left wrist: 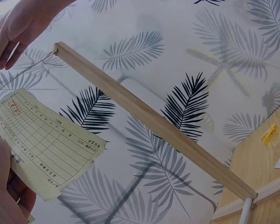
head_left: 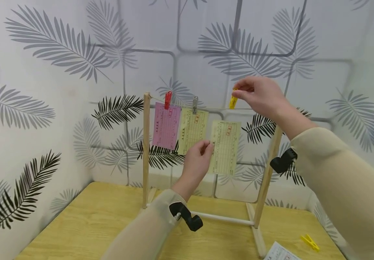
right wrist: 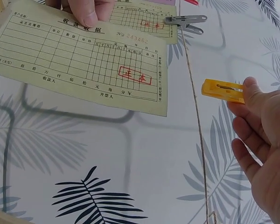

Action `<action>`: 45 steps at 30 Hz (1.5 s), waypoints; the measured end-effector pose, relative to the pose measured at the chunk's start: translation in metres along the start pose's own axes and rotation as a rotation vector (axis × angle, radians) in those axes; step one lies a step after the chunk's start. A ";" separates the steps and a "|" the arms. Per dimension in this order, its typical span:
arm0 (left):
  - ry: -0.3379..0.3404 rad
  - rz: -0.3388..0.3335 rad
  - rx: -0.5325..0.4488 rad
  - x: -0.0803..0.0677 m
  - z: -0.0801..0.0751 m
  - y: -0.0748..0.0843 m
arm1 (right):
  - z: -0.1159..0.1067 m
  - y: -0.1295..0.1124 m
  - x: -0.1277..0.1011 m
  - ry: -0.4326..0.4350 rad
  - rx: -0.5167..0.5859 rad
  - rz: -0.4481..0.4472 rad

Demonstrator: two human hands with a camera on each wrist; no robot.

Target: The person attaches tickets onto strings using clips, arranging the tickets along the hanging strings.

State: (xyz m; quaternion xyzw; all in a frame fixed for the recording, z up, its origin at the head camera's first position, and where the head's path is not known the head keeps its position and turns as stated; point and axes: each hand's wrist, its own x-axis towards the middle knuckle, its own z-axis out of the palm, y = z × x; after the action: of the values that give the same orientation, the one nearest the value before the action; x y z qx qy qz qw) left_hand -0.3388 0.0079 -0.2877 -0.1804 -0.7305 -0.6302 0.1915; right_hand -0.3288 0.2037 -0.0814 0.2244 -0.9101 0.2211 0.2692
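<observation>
My left hand (head_left: pixel 197 161) pinches the left edge of a pale yellow receipt slip (head_left: pixel 227 148), which hangs just below the string (right wrist: pixel 198 126) and apart from it. The slip's printed grid and red stamp face me in the right wrist view. A yellow clothespin (right wrist: pixel 223 90) is pinched between thumb and fingers of my right hand (head_left: pixel 262 95), close to the string. Left of it, a red clothespin (head_left: pixel 168 100) holds a pink slip (head_left: pixel 166 126) on the string, and a grey clothespin (head_left: pixel 195 105) holds another yellow slip (head_left: pixel 191 130).
The string spans a wooden frame with a left post (head_left: pixel 146 151) and a right post (head_left: pixel 268 177), standing on a wooden table (head_left: pixel 109 213). A white rod (head_left: pixel 221 217) joins the base. Another yellow clothespin (head_left: pixel 310 242) and a white printed slip (head_left: pixel 281 252) lie at the front right.
</observation>
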 end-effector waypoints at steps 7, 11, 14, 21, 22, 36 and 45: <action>-0.004 0.001 -0.011 0.007 -0.002 0.002 | 0.004 -0.005 0.009 -0.022 -0.012 0.022; -0.006 0.016 -0.009 0.010 -0.001 0.004 | 0.006 -0.005 0.012 -0.026 -0.047 0.010; -0.005 0.019 -0.007 0.014 0.000 0.005 | 0.007 -0.005 0.014 -0.030 -0.062 0.001; 0.001 0.043 -0.001 0.021 0.001 0.002 | 0.010 -0.005 0.014 -0.050 -0.084 0.007; 0.006 0.050 0.002 0.022 0.001 0.000 | 0.011 -0.005 0.014 -0.053 -0.087 0.007; 0.001 0.052 -0.030 0.022 0.000 0.004 | 0.015 -0.003 0.013 -0.121 -0.078 0.014; -0.004 0.036 -0.014 0.021 -0.001 0.006 | 0.017 -0.002 0.013 -0.160 -0.091 0.018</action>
State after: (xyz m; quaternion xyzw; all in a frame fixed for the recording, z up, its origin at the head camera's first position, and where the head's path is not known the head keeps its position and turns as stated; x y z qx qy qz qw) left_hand -0.3538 0.0084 -0.2714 -0.1963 -0.7232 -0.6312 0.2000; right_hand -0.3440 0.1892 -0.0861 0.2208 -0.9397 0.1633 0.2038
